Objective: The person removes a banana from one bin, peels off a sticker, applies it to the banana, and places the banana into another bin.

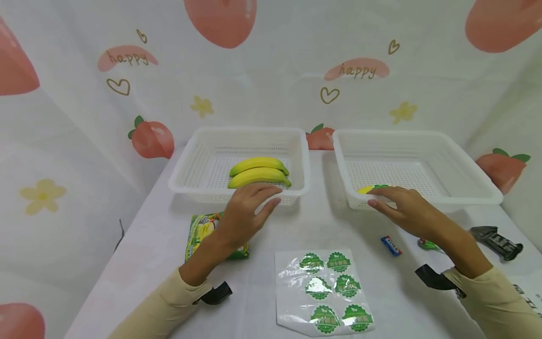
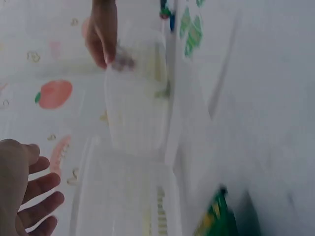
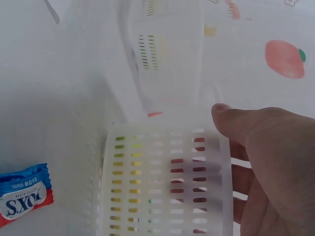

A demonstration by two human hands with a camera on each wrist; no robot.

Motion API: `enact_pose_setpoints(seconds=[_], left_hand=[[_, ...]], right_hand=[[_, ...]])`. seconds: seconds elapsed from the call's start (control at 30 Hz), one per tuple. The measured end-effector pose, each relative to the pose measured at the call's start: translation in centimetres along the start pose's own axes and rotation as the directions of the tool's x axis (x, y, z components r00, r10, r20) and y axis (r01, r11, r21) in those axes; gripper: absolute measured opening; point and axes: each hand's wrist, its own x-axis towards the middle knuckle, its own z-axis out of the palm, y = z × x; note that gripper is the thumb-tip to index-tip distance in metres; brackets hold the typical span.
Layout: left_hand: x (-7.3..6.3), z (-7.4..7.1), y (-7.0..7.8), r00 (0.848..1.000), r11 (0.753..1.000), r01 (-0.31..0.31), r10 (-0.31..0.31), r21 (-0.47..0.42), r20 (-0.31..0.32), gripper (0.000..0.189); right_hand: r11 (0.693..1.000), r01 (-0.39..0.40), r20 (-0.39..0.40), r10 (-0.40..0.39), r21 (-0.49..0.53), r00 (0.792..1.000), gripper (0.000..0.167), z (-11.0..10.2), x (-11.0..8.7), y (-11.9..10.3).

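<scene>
My left hand hovers at the front rim of the left white basket, thumb apart from loosely bent fingers, nothing between them. Two bananas lie side by side in that basket. Below this hand, its forearm partly covers a green snack bag. My right hand reaches over the front left corner of the right white basket, fingers loosely bent. Right by its fingertips a yellow and green item shows inside, partly hidden. In the right wrist view, fingers show through the slots of the basket wall.
A clear sheet with several green round stickers lies at the front middle. To its right are a small blue and red wrapped candy, a green-wrapped item and a black packet. A patterned cloth hangs behind the baskets.
</scene>
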Motion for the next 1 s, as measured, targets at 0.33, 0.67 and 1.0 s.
enact_pose_setpoints(seconds=[0.33,0.67,1.0], left_hand=[[-1.4,-0.9,-2.7,0.984,0.958,0.168,-0.175,0.235,0.012,0.038],[-1.4,-0.7,-3.0,0.976,0.952,0.214,-0.219,0.221,-0.001,0.032],[-1.4,-0.2,-3.0,0.975,0.955,0.218,-0.221,0.199,-0.003,0.034]], right_hand=[[1.000,0.003,-0.019,-0.003,0.011,1.000,0.047,0.1,0.0,-0.5],[0.988,0.127,-0.064,-0.122,0.089,0.990,0.044,-0.9,3.3,-4.3],[0.940,0.250,-0.081,-0.237,0.235,0.968,0.035,-1.0,10.7,-9.6]])
